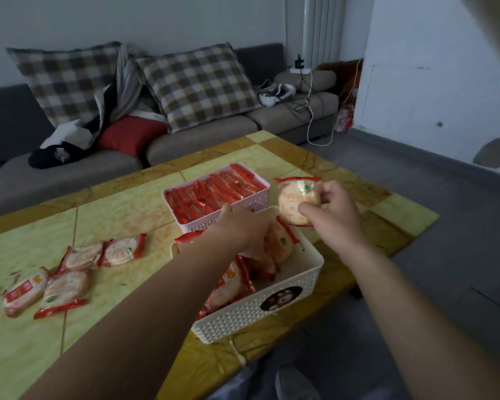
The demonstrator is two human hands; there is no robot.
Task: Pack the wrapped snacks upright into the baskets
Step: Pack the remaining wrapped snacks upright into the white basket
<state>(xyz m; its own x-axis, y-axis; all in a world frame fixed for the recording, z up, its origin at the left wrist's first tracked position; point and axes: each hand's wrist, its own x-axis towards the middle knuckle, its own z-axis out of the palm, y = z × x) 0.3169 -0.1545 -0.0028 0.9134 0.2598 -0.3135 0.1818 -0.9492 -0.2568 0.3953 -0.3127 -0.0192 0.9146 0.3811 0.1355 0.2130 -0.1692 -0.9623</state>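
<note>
Near the left edge of the tabletop, four loose packs lie flat in a loose cluster, none of them in a basket yet. These are the visible remainder of the job.

Toward the middle, at the far side, the pink basket looks finished: its red-edged snacks stand on edge in tight rows from wall to wall.

Just in front of it, touching or nearly so, sits the white basket at the near right edge. It is only partly filled. Several packed snacks lean at its left and middle, some tilted rather than properly upright, and bare floor shows at its right end.

The left hand reaches down into this basket onto those packs, back of the hand up. Its fingers are hidden among the wrappers, so whether it grips or merely steadies them cannot be told.

Furthest right, the right hand pinches one wrapped snack between thumb and fingertips, held upright in the air above the far right corner of the white basket.

By this showing the task is well past halfway: one basket full, the second started, five packs left to seat.
</note>
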